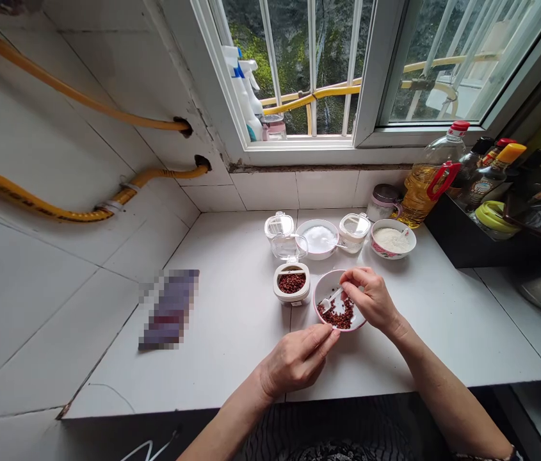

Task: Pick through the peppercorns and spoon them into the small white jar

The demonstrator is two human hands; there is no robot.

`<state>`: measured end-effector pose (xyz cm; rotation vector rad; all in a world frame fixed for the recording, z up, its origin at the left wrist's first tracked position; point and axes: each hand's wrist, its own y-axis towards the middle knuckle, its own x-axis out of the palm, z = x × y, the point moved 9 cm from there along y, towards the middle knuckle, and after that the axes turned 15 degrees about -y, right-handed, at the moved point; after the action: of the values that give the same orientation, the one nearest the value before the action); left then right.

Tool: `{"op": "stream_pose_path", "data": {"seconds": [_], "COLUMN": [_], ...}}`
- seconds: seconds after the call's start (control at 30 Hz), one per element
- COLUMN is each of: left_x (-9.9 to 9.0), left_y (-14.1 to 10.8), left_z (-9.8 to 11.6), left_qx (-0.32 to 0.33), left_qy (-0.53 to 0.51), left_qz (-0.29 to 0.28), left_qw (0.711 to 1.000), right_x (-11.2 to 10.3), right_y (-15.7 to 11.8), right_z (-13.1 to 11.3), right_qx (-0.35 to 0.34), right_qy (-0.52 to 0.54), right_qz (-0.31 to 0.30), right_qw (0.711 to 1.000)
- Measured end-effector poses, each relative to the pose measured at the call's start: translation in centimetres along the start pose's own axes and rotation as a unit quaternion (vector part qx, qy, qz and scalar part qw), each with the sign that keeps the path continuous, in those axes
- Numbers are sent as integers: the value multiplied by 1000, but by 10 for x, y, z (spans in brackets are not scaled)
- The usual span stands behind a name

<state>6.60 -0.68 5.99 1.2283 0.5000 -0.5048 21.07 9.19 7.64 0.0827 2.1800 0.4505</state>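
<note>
My right hand point(371, 299) pinches the handle of a small white spoon point(332, 298), whose scoop dips into a white bowl point(321, 282) with a pink rim. Reddish-brown peppercorn-like grains point(342, 318) lie in the bottom of that bowl. At the bowl's near edge, my left hand point(299, 360) grips the rim between thumb and fingers. Just left of the bowl stands a white seasoning jar point(291, 299), its clear lid raised, filled with the same dark red grains.
Behind are two more lidded jars point(280, 224) point(354, 229), a bowl of white granules point(319, 239) and a bowl of pale powder point(392, 239). An oil bottle point(424, 179) and a black rack point(472, 237) stand right. A pixelated dark packet point(169, 310) lies left.
</note>
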Motion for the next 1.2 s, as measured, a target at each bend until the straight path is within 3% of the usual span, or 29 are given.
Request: {"op": "stream_pose_path", "data": {"seconds": [0.2,0.53,0.8,0.93,1.1,1.2], "left_x": [0,0,0,0,0,-1], "left_y": [1,0,1,1,2,3], "left_z": [0,1,0,0,1,2], "left_qx": [0,9,6,8,13,15], "left_qy": [-2,0,-1,-3,4,3], "left_qz": [-2,1,0,2,5,9], "left_qw": [1000,1000,1000,1000,1000,1000], "right_x": [-11,-12,-1,-2,-8,-15], "right_y": [3,4,3,7,10,7], "right_z": [7,10,24,26,2,-35], "right_qx": [34,46,138,158,93,-54], "right_qy": [36,25,194,251,227,111], "right_qz": [23,39,-13,1,80,142], "right_qw": [999,998,971,955,966,982]}}
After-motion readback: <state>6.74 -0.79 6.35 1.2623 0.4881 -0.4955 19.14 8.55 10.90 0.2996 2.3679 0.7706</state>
